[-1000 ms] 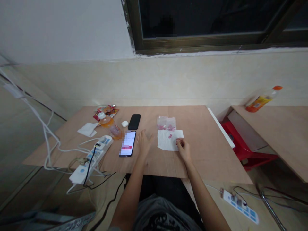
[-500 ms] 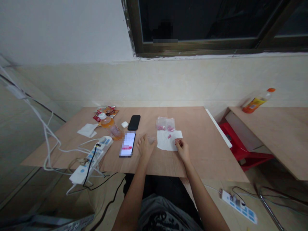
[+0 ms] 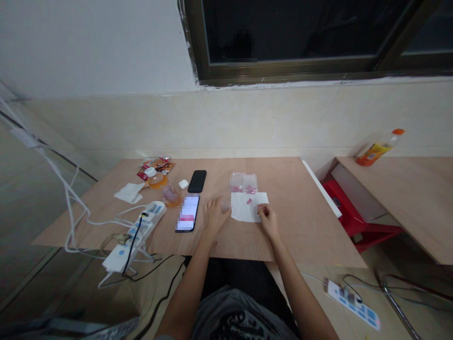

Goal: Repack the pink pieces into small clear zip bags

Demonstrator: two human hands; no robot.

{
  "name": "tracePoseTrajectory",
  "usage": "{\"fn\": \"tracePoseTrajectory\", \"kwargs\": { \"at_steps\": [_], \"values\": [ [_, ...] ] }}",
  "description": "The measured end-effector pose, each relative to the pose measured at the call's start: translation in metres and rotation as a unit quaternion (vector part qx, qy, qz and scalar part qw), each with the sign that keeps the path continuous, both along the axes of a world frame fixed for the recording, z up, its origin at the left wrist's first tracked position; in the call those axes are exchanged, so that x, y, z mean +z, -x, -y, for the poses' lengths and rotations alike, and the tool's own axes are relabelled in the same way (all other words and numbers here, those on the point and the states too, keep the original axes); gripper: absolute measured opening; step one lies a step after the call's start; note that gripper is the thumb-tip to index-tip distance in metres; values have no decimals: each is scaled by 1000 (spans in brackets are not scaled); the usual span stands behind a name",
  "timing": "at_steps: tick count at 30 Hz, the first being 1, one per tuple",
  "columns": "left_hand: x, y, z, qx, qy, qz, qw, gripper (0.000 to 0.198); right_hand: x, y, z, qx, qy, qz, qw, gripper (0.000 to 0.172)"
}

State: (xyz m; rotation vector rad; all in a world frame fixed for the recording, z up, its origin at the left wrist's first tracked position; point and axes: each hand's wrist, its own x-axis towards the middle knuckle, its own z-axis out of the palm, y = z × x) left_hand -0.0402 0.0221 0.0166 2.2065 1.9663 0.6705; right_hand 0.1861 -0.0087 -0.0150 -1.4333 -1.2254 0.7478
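Observation:
My left hand (image 3: 216, 216) rests on the wooden table with its fingers stretched forward and its thumb apart. A faint see-through piece (image 3: 225, 204), perhaps plastic, lies beside its fingertips; I cannot tell whether they touch it. Just to the right is a sheet of white paper (image 3: 240, 211) bearing a few small pink pieces (image 3: 249, 201). At the paper's right edge, my right hand (image 3: 269, 219) is closed in a pinch on a small reddish piece (image 3: 261, 208), mostly hidden by the fingers. Behind the paper lie small clear plastic bags (image 3: 243, 181) with pink pieces inside.
Left of my left hand lie a lit phone (image 3: 188, 213), a black phone (image 3: 197, 181) and a white case (image 3: 183, 184). Farther left are a bottle (image 3: 163, 186), wrappers (image 3: 155, 166), tissue (image 3: 129, 192) and a power strip (image 3: 136, 234). Another table (image 3: 406, 198) stands right.
My left hand has shifted slightly to the right, its thumb now close to the paper's left edge. The right hand stays in its pinch at about the same spot.

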Motion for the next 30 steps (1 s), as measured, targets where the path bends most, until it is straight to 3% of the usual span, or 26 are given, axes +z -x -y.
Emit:
{"fn": "tracePoseTrajectory", "kwargs": {
  "at_steps": [9, 15, 22, 30],
  "values": [
    [-5, 0, -1, -55, -9, 86, 995, 42, 4, 1, 0, 2, -2, 0, 1000, 33],
    [0, -9, -6, -94, -3, 160, 983, 41, 0, 0, -1, 6, -8, 25, 1000, 33],
    [-3, -27, -13, -151, -4, 191, 970, 47, 10, -6, -22, 2, -5, 239, 971, 29],
    [-24, -45, -25, -112, 28, 308, 944, 50, 12, 10, -44, -18, 26, 330, 943, 27]
  ]
}}
